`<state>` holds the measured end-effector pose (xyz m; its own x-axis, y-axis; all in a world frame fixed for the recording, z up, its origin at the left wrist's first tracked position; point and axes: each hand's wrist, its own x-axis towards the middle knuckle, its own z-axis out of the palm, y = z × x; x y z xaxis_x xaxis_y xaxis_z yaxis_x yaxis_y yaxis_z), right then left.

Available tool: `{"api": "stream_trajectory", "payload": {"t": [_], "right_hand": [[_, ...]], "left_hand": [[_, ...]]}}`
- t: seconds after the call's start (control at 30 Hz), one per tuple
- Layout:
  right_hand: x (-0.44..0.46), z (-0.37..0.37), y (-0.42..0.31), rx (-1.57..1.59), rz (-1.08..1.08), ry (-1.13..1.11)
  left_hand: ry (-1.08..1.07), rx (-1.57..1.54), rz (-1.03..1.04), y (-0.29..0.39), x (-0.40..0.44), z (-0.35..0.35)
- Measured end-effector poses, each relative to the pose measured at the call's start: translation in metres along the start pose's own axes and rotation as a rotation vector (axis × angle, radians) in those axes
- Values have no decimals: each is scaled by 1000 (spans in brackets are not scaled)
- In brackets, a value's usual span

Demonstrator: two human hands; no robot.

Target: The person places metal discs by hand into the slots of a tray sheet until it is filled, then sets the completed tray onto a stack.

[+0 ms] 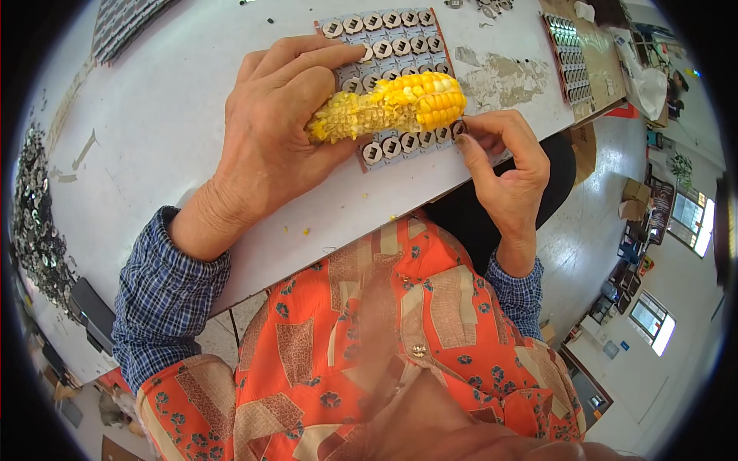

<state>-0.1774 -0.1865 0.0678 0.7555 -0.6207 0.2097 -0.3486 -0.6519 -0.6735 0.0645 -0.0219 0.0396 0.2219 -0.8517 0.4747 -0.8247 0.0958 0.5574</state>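
Note:
My left hand (280, 115) is closed around the bare end of a partly eaten corn cob (384, 106). Yellow kernels remain on the end pointing right, above a panel of small circuit boards (400, 67). Rows of round metal pieces with dark centres sit on this panel, which lies on the white table. The cob and my left hand cover part of it. At the panel's near right corner, thumb and forefinger of my right hand (507, 157) pinch at a round metal piece (459, 129). Whether that piece is seated or loose, I cannot tell.
Another panel (565, 58) lies at the far right, and a stack of panels (127, 27) at the far left. A heap of small metal parts (38, 219) runs along the left edge. Corn crumbs (306, 231) dot the white table (184, 92); its near edge borders my lap.

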Motion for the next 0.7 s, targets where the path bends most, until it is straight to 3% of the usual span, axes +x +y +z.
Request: {"api": "stream_trajectory", "payload": {"t": [0.23, 0.33, 0.5, 0.6, 0.7], "right_hand": [[3, 0, 3, -18, -96, -28], [5, -4, 14, -62, -257, -48], [-1, -7, 12, -65, -160, -24], [3, 5, -1, -116, -87, 108], [8, 22, -27, -317, -98, 159]], "left_hand": [[-10, 12, 10, 0, 0, 0], [-27, 29, 21, 2, 1, 2], [-11, -22, 55, -1, 2, 3], [68, -211, 4, -8, 0, 4], [168, -594, -291, -6, -3, 8]]}}
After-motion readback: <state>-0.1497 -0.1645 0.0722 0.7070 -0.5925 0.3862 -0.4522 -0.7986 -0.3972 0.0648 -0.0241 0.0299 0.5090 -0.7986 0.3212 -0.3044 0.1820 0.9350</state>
